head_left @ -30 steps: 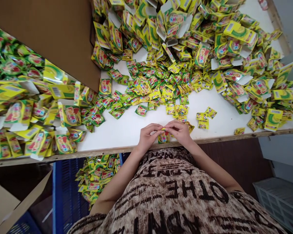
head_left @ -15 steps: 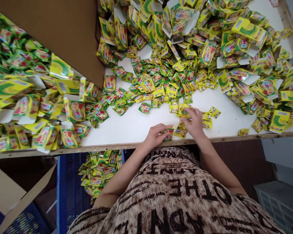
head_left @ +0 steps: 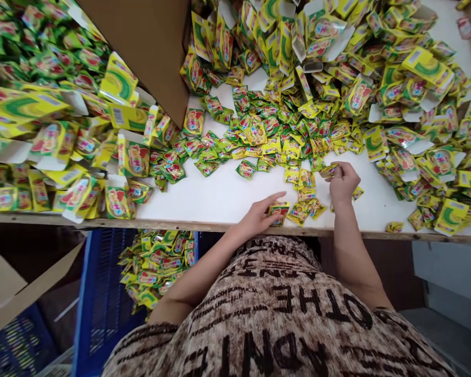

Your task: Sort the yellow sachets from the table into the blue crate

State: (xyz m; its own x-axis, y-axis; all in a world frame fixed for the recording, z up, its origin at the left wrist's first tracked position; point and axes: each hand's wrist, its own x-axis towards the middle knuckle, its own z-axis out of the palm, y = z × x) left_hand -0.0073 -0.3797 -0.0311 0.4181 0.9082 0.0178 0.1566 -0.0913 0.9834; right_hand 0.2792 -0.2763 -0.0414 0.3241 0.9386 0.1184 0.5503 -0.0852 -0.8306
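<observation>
My left hand (head_left: 256, 215) rests at the table's front edge, thumb and fingers around a small yellow-green candy box (head_left: 279, 213) with red fruit print. My right hand (head_left: 344, 182) is closed, pinching a small yellow candy packet (head_left: 328, 170) just above the white tabletop. Between the hands lies a short cluster of yellow packets (head_left: 306, 193). A couple more packets, partly hidden, lie behind my right wrist.
A heap of open candy boxes (head_left: 427, 68) and loose packets (head_left: 259, 131) covers the table's far side. More boxes (head_left: 133, 154) lie at left by a brown cardboard carton (head_left: 145, 47). Under the table edge (head_left: 204, 226), a blue crate (head_left: 98, 293) holds filled boxes.
My right hand has moved right and slightly away from me, off the packet cluster, and now holds up one packet. My left hand stays at the small box. The view has shifted slightly.
</observation>
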